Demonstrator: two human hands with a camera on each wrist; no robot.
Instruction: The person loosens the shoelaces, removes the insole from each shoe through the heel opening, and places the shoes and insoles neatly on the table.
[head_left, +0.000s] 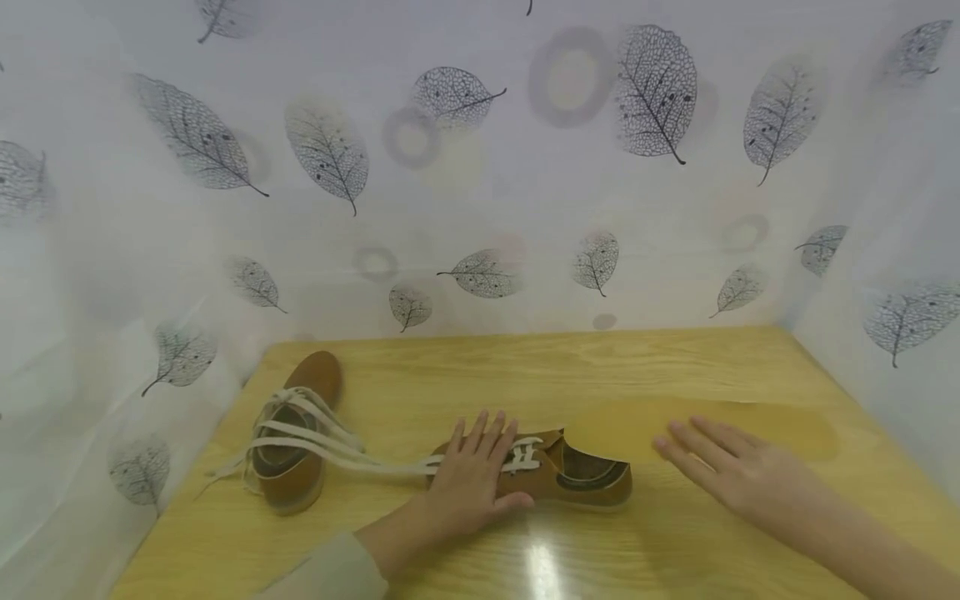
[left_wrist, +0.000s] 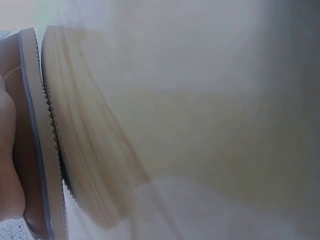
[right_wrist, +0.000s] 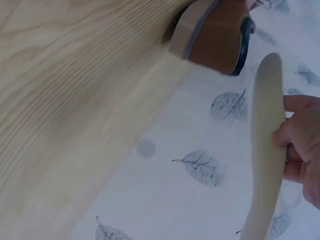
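Observation:
A brown lace-up shoe [head_left: 596, 492] lies across the middle of the table, toe left and opening right. My left hand [head_left: 472, 483] rests on its front part with extended fingers spread over the laces. In the left wrist view, the shoe's ridged sole [left_wrist: 47, 135] stands beside that hand. Right of the shoe, my right hand [head_left: 735, 467] holds a pale, flat insole [head_left: 615, 425] above the table. The right wrist view shows the thumb on the near face of the insole [right_wrist: 267, 145] and fingers behind it. The shoe's heel [right_wrist: 215, 37] appears beyond the insole's tip.
A second brown shoe [head_left: 315, 379] stands at the table's left side, draped with long cream laces [head_left: 300, 429] that stretch to the middle shoe. A leaf-patterned white curtain [head_left: 525, 183] encloses the back and sides of the wooden table [head_left: 480, 371].

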